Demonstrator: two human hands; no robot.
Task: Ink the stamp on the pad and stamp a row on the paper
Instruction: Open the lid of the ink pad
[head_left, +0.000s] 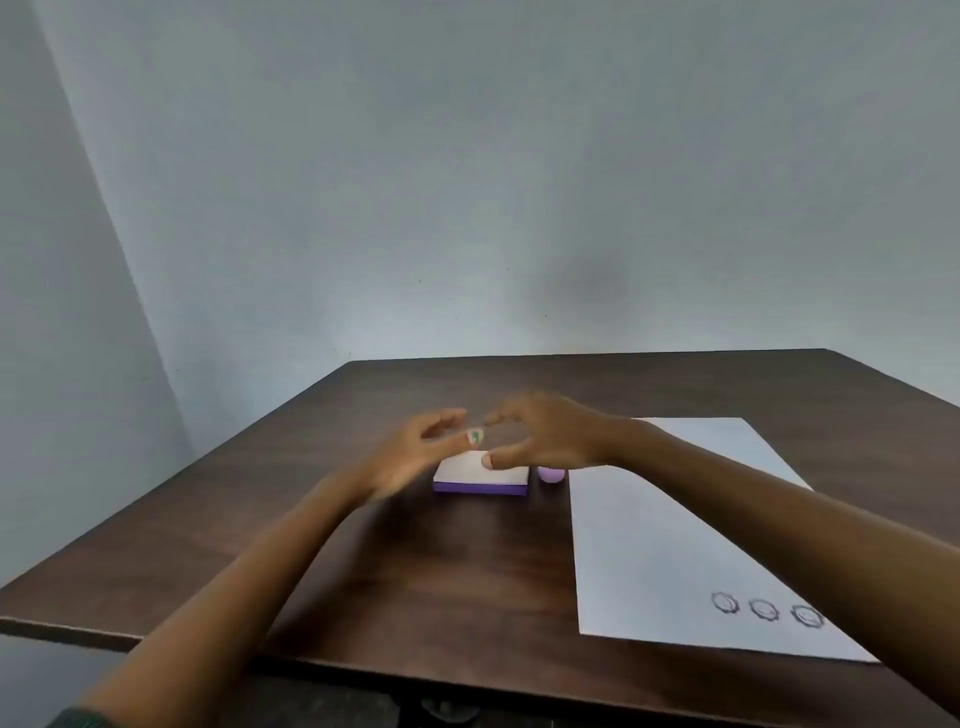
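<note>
A flat purple ink pad (480, 487) with a white lid lies shut in the middle of the dark table. Right beside it stands a small purple stamp (551, 474), partly hidden by my right hand. My left hand (415, 452) hovers just left of the pad, blurred, fingers apart and holding nothing. My right hand (545, 436) hangs over the pad's right end, fingers spread, thumb above the lid; I cannot tell if it touches. A white paper (649, 540) lies to the right, with a row of three round stamp marks (763, 609) near its front edge.
The brown wooden table (415, 571) has its front edge close to me and its far edge against a pale grey wall (467, 182). My right forearm crosses above the paper's right side.
</note>
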